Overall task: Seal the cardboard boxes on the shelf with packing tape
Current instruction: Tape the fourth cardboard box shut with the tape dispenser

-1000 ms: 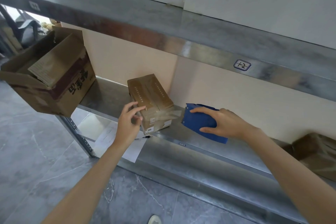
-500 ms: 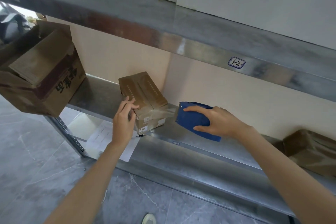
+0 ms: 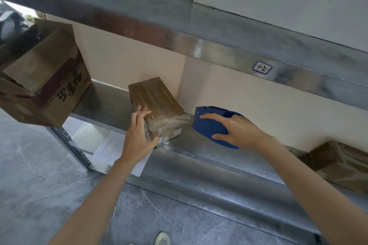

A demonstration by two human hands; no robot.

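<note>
Pressing the left hand (image 3: pixel 137 137), fingers straight, against the box (image 3: pixel 159 99) while gripping the blue tape dispenser (image 3: pixel 209 125) just beside it in the right hand (image 3: pixel 237 131).

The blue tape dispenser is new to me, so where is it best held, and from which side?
Grip the blue tape dispenser round its rounded body, coming from the right, away from the small box. Its toothed edge faces that box, so the rear seems safest. The right hand holds it so.
</note>
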